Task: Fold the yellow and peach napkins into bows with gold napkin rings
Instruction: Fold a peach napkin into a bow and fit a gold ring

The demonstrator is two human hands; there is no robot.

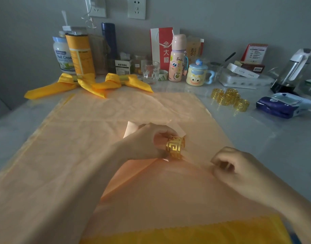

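Gold napkin ring [176,148], openwork metal w/ Greek-key cutouts, is near the centre of the tabletop [256,131]; can't tell which way its opening faces. Peach napkin [168,191], soft matte cloth, is gathered thru the ring. Its long axis runs near-to-far: wide at the near end, narrow at the ring, pale tips poking out the far side. Left hand [144,143] grip is wrapped round ring & cloth. Right hand [239,168] grip is curled, pinching the napkin just right of the ring. Underneath lies a flat peach cloth [98,124], w/ a zigzag-edged yellow napkin [186,233] nearest. Far left: two shiny yellow bows [114,79]. Right: spare gold rings [228,99] & a tissue pack [281,106].
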